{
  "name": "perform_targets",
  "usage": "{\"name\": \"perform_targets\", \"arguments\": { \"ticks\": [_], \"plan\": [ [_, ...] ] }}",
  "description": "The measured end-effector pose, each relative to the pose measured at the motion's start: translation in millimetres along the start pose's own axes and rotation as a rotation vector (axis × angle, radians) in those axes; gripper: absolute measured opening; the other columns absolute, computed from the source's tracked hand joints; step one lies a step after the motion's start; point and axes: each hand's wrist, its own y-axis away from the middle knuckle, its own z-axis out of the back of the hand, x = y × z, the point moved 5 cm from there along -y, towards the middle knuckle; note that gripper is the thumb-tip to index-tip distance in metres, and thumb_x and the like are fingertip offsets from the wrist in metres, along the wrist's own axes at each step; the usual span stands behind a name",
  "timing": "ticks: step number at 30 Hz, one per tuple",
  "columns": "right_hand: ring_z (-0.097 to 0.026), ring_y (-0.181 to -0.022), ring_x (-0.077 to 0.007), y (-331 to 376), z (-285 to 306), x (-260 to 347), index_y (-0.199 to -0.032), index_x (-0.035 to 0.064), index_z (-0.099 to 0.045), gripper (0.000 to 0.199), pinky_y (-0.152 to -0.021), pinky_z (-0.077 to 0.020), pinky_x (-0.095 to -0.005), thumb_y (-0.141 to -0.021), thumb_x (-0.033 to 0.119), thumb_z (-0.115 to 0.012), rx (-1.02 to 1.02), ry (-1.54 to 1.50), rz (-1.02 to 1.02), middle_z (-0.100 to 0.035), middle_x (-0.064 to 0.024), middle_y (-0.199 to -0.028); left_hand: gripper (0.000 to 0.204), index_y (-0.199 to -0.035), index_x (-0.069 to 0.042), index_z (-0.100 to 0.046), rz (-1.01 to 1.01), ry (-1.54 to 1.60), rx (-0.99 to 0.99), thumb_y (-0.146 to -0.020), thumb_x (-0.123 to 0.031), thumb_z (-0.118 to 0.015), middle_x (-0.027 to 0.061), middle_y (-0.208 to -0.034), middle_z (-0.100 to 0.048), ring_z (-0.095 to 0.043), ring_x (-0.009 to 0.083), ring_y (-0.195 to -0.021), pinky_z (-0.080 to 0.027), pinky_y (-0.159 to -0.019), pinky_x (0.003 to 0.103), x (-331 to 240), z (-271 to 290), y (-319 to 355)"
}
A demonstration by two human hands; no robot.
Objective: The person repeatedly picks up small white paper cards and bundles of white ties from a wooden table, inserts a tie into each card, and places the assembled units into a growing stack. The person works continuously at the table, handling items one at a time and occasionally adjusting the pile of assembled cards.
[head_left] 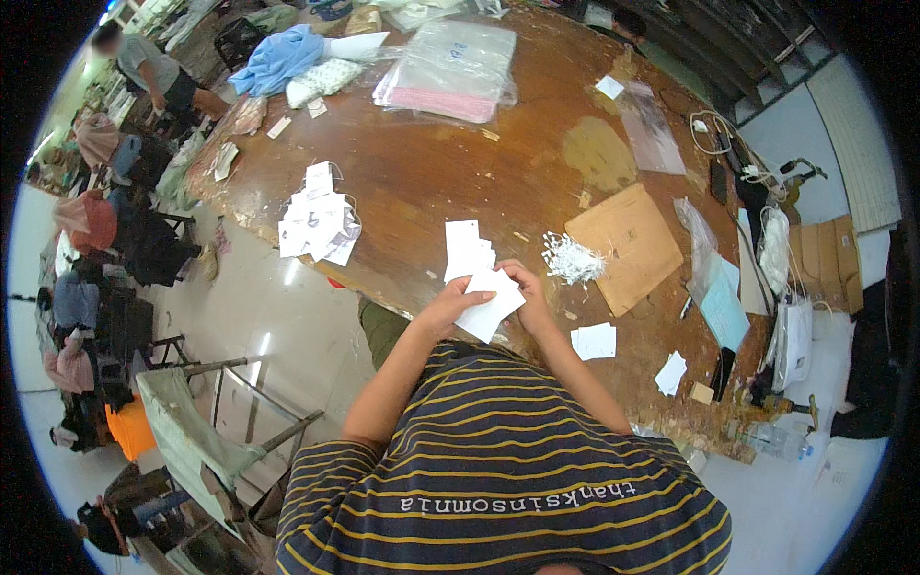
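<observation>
My left hand (450,309) is closed on the left side of a white card (490,299), its thumb lying on top. My right hand (526,289) grips the same card at its upper right edge. Whether there is more than one card in my hands I cannot tell. Just beyond them, a fanned stack of white cards (462,239) lies on the brown table, the top one with a small dark hole near its corner. To the right of my right hand is a small heap of white strings or fasteners (572,260). A brown paper envelope (628,249) lies beside that heap.
A loose pile of white tags (319,218) with strings sits near the table's left edge. Smaller card stacks (594,341) (671,373) lie at the right. Clear plastic bags (460,62) are stacked at the far side. Several people work at the left beyond a chair (196,436).
</observation>
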Motion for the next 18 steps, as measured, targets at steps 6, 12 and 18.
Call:
{"name": "perform_targets", "arguments": {
  "ticks": [6,12,18],
  "plan": [
    [-0.055,-0.103,-0.0168,-14.2,-14.4,12.4,-0.096,0.0018,-0.065,0.012,-0.090,-0.0441,-0.0306,-0.084,0.004,-0.061,0.033,0.087,0.132,-0.057,-0.0070,-0.112,0.032,-0.109,0.000,-0.063,-0.115,-0.192,-0.132,-0.083,-0.015,-0.073,0.0042,-0.094,-0.068,-0.064,0.0110,-0.079,-0.052,-0.069,0.027,-13.5,3.0,8.7],
    [-0.062,-0.083,-0.0188,-58.4,-5.3,30.5,-0.098,0.0039,-0.061,0.014,-0.074,-0.0510,-0.0325,-0.093,0.017,-0.058,-0.182,-0.735,-0.172,-0.066,-0.0075,-0.095,0.029,-0.106,-0.001,-0.066,-0.248,-0.349,-0.166,-0.084,-0.018,-0.073,0.0012,-0.091,-0.066,-0.060,0.0080,-0.078,-0.049,-0.070,0.025,-31.7,-5.0,22.3],
    [-0.052,-0.062,-0.0123,-82.5,3.3,97.2,-0.092,0.0078,-0.059,0.007,-0.057,-0.0428,-0.0244,-0.094,0.014,-0.055,-0.193,-0.739,0.081,-0.062,-0.0046,-0.083,0.029,-0.108,-0.001,-0.064,-0.494,-0.552,-0.244,-0.083,-0.014,-0.072,0.0021,-0.096,-0.065,-0.059,0.0095,-0.087,-0.048,-0.078,0.027,-67.5,-5.1,31.7]
  ]
}}
